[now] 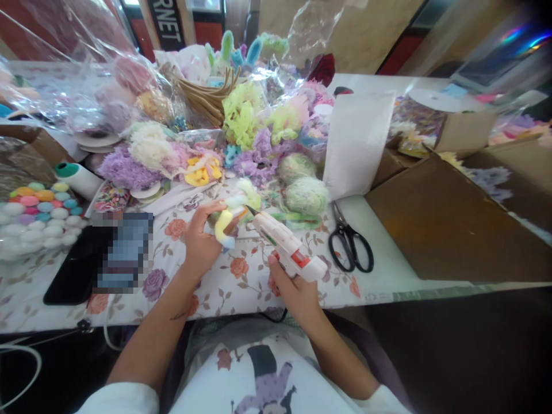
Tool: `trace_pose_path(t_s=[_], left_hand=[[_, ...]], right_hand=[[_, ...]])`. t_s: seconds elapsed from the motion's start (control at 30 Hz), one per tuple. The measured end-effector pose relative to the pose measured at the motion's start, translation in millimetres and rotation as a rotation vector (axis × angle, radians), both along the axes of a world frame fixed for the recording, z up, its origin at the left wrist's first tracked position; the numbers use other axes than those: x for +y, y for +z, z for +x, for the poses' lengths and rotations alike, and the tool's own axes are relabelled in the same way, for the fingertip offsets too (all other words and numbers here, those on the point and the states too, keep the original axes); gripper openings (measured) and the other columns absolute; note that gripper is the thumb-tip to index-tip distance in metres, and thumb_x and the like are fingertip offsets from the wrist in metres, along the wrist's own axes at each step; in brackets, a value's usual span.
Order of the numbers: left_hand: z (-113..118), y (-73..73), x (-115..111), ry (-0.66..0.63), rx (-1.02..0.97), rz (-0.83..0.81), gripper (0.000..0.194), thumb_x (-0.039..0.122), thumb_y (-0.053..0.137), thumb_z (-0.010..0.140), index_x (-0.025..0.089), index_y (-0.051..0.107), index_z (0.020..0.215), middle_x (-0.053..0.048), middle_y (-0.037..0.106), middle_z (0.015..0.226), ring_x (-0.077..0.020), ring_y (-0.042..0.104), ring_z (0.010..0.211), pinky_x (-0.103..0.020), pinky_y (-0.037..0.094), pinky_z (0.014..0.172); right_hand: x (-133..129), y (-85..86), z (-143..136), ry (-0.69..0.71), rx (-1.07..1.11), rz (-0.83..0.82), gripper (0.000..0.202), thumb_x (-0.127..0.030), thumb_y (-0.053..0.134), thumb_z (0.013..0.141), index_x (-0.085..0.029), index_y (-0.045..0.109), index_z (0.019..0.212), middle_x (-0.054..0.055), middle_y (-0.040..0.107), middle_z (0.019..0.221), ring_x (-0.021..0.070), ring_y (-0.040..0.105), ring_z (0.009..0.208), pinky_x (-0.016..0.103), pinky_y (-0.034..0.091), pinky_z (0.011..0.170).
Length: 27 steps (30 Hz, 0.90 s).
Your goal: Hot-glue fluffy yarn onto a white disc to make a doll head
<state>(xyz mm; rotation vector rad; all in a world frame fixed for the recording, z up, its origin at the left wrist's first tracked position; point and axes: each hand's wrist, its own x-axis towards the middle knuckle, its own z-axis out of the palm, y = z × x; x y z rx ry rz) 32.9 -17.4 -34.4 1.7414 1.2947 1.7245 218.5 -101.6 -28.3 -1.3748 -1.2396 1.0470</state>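
My right hand (pixel 297 290) is wrapped round the grip of a white hot glue gun (pixel 280 236), its dark nozzle pointing up and left. In my left hand (pixel 204 233) is a fuzzy pastel piece (pixel 225 228), yellow, white and pale blue, bent into a curve; its exact kind is unclear. The nozzle tip is close to this piece, and I cannot tell whether they touch. Behind the fingers, part of the piece is hidden. Black-handled scissors (pixel 351 247) lie to the right of the glue gun.
Yarn balls (pixel 306 192) and coloured trims (pixel 263 155) are heaped behind my hands. To the right stands an open cardboard box (pixel 444 224). On the left are phones (pixel 73 270), a thread spool (pixel 81 179) and bagged pompoms (pixel 47 218). A floral cloth (pixel 239 267) covers the table.
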Motion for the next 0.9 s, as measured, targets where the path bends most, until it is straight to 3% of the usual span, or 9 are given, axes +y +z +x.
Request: trace_pose_path(t_s=[0.9], left_hand=[[-0.1,-0.7,0.4,0.02,-0.015,-0.052,0.033,0.028,0.081,0.071,0.025,0.066,0.1,-0.005,0.07,0.107,-0.0216,0.067,0.103,-0.039,0.054,0.09]], right_hand=[[-4.0,-2.5,3.0,0.036,-0.014,-0.046,0.026,-0.045,0.06,0.088,-0.02,0.056,0.081,-0.004,0.05,0.053,0.0117,0.047,0.045,0.024,0.042,0.043]])
